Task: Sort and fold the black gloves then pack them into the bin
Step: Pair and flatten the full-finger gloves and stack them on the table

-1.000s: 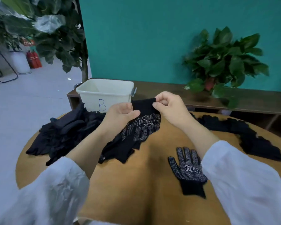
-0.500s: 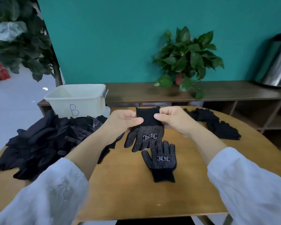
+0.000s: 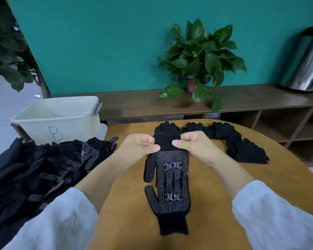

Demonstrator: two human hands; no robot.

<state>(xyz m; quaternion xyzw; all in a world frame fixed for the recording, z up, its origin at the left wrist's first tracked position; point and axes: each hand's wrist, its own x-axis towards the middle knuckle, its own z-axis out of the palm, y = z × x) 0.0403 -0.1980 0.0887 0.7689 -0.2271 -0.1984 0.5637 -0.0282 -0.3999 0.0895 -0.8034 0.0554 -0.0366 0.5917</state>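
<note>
Black knit fabric was pinched at the cuff by both hands: the left hand and the right hand each had thumb pressed against curled fingers on the cuff of the held glove, one hand at either cuff corner. That glove hung dotted side up, cuff at twelve o'clock and fingers pointing to six o'clock, its fingertips overlapping those of the flat glove, which lay on the wooden table with fingers at twelve and cuff at six. The two long axes ran nearly in line, the flat glove directly at six o'clock from the pinching fingers and about equally near both hands. In my judgement the coming move turned on that alignment: the held glove would need bringing toward six o'clock to cover its mate. An unsorted pile lay at nine o'clock, a row of sorted gloves at two o'clock, and the bin, marked B, stood at ten o'clock beyond the pile
</note>
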